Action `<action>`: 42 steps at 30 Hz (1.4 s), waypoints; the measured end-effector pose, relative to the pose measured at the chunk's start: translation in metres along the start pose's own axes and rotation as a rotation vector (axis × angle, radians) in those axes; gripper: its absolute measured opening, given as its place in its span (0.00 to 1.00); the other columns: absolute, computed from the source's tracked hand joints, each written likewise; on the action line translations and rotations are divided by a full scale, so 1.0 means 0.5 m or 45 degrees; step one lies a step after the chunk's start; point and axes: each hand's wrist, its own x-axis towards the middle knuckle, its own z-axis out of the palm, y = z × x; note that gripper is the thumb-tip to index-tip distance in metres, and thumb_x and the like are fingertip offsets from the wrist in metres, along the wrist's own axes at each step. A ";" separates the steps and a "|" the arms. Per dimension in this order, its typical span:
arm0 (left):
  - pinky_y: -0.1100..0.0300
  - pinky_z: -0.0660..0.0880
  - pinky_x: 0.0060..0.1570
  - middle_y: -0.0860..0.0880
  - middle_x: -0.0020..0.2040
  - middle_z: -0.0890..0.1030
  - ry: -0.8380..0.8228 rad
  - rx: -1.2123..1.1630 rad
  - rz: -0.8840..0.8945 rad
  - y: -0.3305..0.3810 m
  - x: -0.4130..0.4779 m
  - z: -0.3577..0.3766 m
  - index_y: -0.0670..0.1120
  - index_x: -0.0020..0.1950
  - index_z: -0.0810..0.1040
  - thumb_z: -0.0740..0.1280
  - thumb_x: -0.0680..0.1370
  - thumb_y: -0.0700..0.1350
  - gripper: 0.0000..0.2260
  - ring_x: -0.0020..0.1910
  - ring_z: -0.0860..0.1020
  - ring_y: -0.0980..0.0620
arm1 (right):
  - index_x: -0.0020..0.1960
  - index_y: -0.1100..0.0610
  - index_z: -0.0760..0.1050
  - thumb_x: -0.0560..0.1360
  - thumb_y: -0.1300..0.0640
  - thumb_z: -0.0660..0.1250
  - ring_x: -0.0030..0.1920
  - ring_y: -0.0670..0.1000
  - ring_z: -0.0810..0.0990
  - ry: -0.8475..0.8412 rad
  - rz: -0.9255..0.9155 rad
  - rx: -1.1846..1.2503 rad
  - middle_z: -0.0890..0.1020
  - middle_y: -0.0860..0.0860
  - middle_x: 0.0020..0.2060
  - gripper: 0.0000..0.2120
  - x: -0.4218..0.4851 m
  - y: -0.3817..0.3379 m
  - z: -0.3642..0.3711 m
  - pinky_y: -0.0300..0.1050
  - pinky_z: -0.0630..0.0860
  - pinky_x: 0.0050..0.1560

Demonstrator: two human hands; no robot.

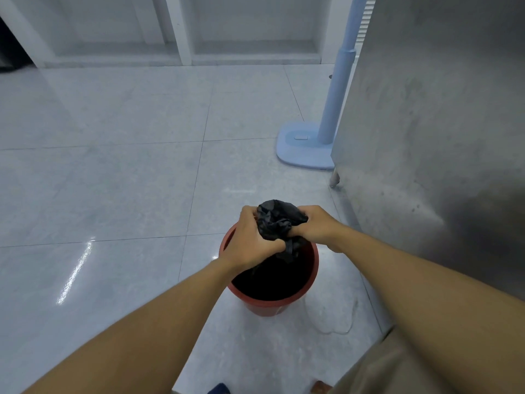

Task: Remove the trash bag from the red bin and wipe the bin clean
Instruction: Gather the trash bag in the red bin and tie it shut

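Head view: a red bin [268, 304] is seen standing on a pale tiled floor [113, 172]. A black trash bag [279, 220] is bunched above the rim, gripped by the curled fingers of the left hand [251, 240] and the right hand [316, 226]. The bag's lower part is still inside the bin; removal is judged unfinished, wiping not yet begun.

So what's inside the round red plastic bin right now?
A black plastic trash bag fills the red bin; left hand and right hand grip its bunched top above the rim. Its contents and the bin's floor are covered.
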 end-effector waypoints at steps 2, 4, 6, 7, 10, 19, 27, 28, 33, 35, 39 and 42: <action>0.72 0.76 0.45 0.58 0.61 0.75 -0.130 -0.038 -0.018 -0.005 -0.006 0.015 0.65 0.68 0.54 0.78 0.63 0.53 0.43 0.56 0.79 0.62 | 0.53 0.62 0.80 0.72 0.62 0.76 0.55 0.61 0.83 0.029 0.032 0.011 0.84 0.62 0.51 0.12 0.002 0.002 -0.002 0.59 0.81 0.60; 0.72 0.71 0.58 0.60 0.71 0.71 -0.255 0.003 -0.001 -0.013 -0.008 0.033 0.68 0.76 0.36 0.82 0.62 0.55 0.61 0.67 0.73 0.63 | 0.55 0.63 0.78 0.72 0.63 0.75 0.55 0.60 0.84 0.029 0.081 0.073 0.84 0.62 0.52 0.13 0.003 0.002 -0.002 0.59 0.81 0.60; 0.68 0.70 0.64 0.59 0.74 0.69 -0.291 0.054 0.027 -0.019 -0.003 0.044 0.65 0.77 0.30 0.84 0.61 0.55 0.68 0.70 0.71 0.62 | 0.57 0.65 0.78 0.74 0.65 0.74 0.54 0.60 0.85 -0.052 0.128 0.184 0.84 0.63 0.52 0.13 0.003 -0.003 0.004 0.58 0.81 0.60; 0.64 0.72 0.66 0.57 0.74 0.70 -0.284 0.070 0.039 -0.020 0.000 0.046 0.63 0.79 0.31 0.84 0.61 0.54 0.68 0.70 0.72 0.60 | 0.57 0.66 0.77 0.75 0.66 0.72 0.54 0.60 0.86 -0.106 0.146 0.245 0.85 0.64 0.53 0.12 0.004 -0.007 0.007 0.56 0.81 0.60; 0.60 0.77 0.60 0.58 0.65 0.78 -0.217 0.154 0.113 -0.032 0.005 0.043 0.58 0.79 0.52 0.81 0.65 0.47 0.51 0.62 0.78 0.59 | 0.59 0.67 0.79 0.78 0.66 0.69 0.57 0.57 0.85 -0.247 0.176 0.391 0.85 0.62 0.55 0.10 0.005 -0.018 0.014 0.48 0.82 0.58; 0.61 0.77 0.36 0.54 0.37 0.83 -0.011 0.256 -0.078 -0.042 0.008 0.047 0.53 0.44 0.80 0.69 0.74 0.43 0.04 0.36 0.82 0.54 | 0.48 0.57 0.87 0.77 0.55 0.72 0.51 0.49 0.82 -0.090 0.118 0.027 0.87 0.52 0.48 0.07 0.008 -0.013 0.016 0.37 0.76 0.46; 0.61 0.78 0.40 0.50 0.43 0.85 0.192 -0.012 -0.410 -0.038 0.015 0.047 0.50 0.49 0.83 0.70 0.76 0.38 0.08 0.43 0.83 0.51 | 0.45 0.51 0.86 0.76 0.49 0.73 0.49 0.49 0.84 0.233 -0.003 -0.098 0.86 0.46 0.44 0.07 0.022 0.007 0.010 0.44 0.80 0.50; 0.60 0.78 0.40 0.50 0.41 0.85 0.219 -0.058 -0.444 -0.035 0.015 0.045 0.49 0.47 0.83 0.69 0.75 0.37 0.07 0.42 0.83 0.50 | 0.47 0.50 0.86 0.77 0.49 0.71 0.49 0.48 0.84 0.256 -0.009 -0.164 0.86 0.46 0.45 0.06 0.022 0.008 0.008 0.43 0.79 0.49; 0.66 0.68 0.30 0.54 0.30 0.80 0.384 -0.120 -0.488 -0.022 0.015 0.041 0.51 0.38 0.79 0.70 0.74 0.43 0.06 0.32 0.79 0.55 | 0.58 0.52 0.83 0.79 0.51 0.68 0.51 0.49 0.81 0.350 -0.009 -0.445 0.85 0.49 0.54 0.10 0.020 0.014 0.000 0.43 0.77 0.51; 0.67 0.68 0.31 0.55 0.34 0.81 0.416 -0.097 -0.463 -0.022 0.017 0.040 0.53 0.40 0.78 0.73 0.76 0.49 0.06 0.35 0.79 0.57 | 0.63 0.53 0.80 0.80 0.50 0.67 0.52 0.50 0.80 0.360 -0.041 -0.579 0.84 0.51 0.58 0.14 0.017 0.017 0.002 0.45 0.77 0.54; 0.64 0.69 0.33 0.54 0.37 0.82 0.451 -0.071 -0.471 -0.022 0.027 0.037 0.52 0.42 0.79 0.74 0.75 0.55 0.09 0.37 0.79 0.57 | 0.75 0.51 0.69 0.81 0.43 0.63 0.67 0.57 0.75 0.299 -0.102 -0.894 0.75 0.54 0.70 0.26 0.018 0.021 0.014 0.54 0.75 0.66; 0.62 0.71 0.34 0.53 0.38 0.82 0.473 -0.058 -0.499 -0.020 0.038 0.037 0.51 0.44 0.80 0.73 0.75 0.56 0.10 0.39 0.80 0.54 | 0.81 0.50 0.58 0.80 0.36 0.60 0.75 0.59 0.66 0.183 -0.040 -0.958 0.65 0.53 0.78 0.34 0.025 0.026 0.016 0.58 0.68 0.71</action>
